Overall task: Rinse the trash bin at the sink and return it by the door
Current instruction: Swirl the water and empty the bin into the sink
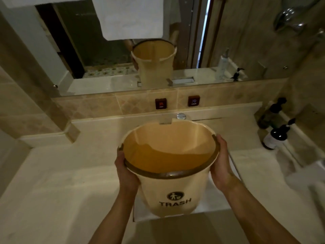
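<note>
The bin (pixel 169 184) is held above the sink (pixel 218 199), upright with a slight tilt toward the person, its opening facing up. The left hand (pixel 125 170) clamps the left wall just under the dark rim; the right hand (pixel 222 161) clamps the right wall at the same height. Both hands are closed against the bin, palms pressed to its sides. The TRASH label faces the person. The interior appears empty; whether it holds water cannot be told.

The faucet (pixel 165 120) sits just behind the far rim, with a knob (pixel 181 116) beside it. Hot and cold tags (pixel 161 103) are fixed on the tile above. Two pump bottles (pixel 275 136) stand on the counter to the right, well apart from the bin. The mirror (pixel 105 55) shows the bin's far side.

Step in hand, by judgement: positioning the bin for rinsing. The next move likely calls for lowering the bin under the faucet, then freeing one hand to start the water while the other steadies the wall.
</note>
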